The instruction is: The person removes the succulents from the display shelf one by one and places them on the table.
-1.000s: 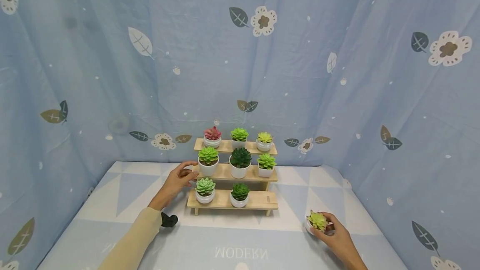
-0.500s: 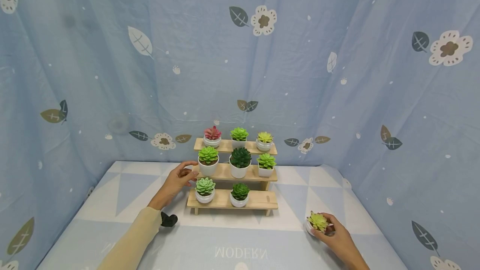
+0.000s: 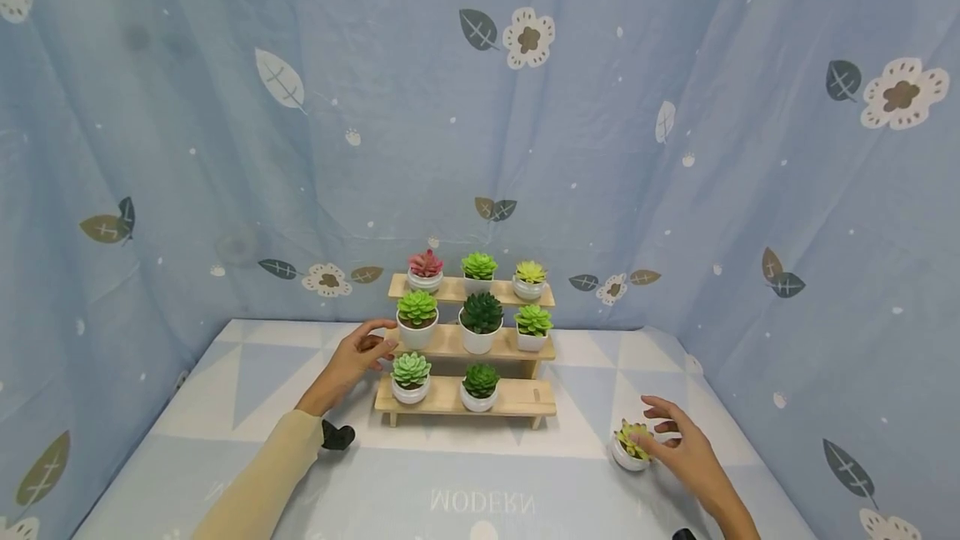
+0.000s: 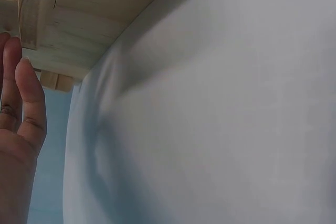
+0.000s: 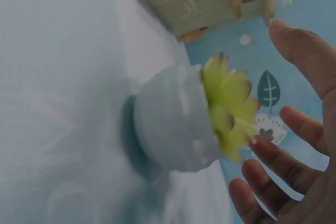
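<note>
One small potted succulent (image 3: 632, 445) stands on the tablecloth (image 3: 480, 482) nearest us, right of the wooden stand (image 3: 468, 397). We judge it light and rigid, its smooth white pot a bit slippery and the leaves delicate, so we would grasp the pot's wall, not the leaves. Our right hand (image 3: 686, 452) hovers just beside it, fingers spread wide, holding nothing. Farther off, our left hand (image 3: 352, 361), fingers loosely curled and empty, rests by the stand's middle shelf, well apart from that pot.
</note>
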The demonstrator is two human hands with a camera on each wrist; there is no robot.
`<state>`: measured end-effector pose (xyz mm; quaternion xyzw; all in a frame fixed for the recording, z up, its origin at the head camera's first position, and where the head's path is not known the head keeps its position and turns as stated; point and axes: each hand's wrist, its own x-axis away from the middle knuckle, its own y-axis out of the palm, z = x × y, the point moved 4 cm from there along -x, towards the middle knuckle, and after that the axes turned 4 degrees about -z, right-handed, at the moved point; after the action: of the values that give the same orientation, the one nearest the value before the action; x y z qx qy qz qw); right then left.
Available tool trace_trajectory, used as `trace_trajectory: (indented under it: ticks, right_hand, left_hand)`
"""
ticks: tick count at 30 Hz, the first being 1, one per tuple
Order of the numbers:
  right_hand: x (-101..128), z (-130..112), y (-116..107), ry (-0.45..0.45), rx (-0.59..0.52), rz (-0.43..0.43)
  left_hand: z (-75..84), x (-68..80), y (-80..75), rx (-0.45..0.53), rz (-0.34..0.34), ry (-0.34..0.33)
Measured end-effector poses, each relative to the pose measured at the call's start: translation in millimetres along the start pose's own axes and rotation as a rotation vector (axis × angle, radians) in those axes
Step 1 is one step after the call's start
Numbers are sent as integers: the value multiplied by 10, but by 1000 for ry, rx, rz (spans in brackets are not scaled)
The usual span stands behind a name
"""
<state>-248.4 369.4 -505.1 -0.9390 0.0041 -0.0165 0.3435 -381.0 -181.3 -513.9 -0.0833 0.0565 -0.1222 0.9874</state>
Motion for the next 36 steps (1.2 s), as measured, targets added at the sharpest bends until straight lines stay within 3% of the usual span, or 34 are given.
trace_trajectory:
  ticks: [22, 36]
  right_hand:
    - [-222, -484, 202, -126, 37, 40]
    - [-290, -726, 368, -240, 25, 20]
  left_hand:
    - [-6, 22, 28, 35, -4, 1]
    - [-17, 7, 18, 35, -5, -4]
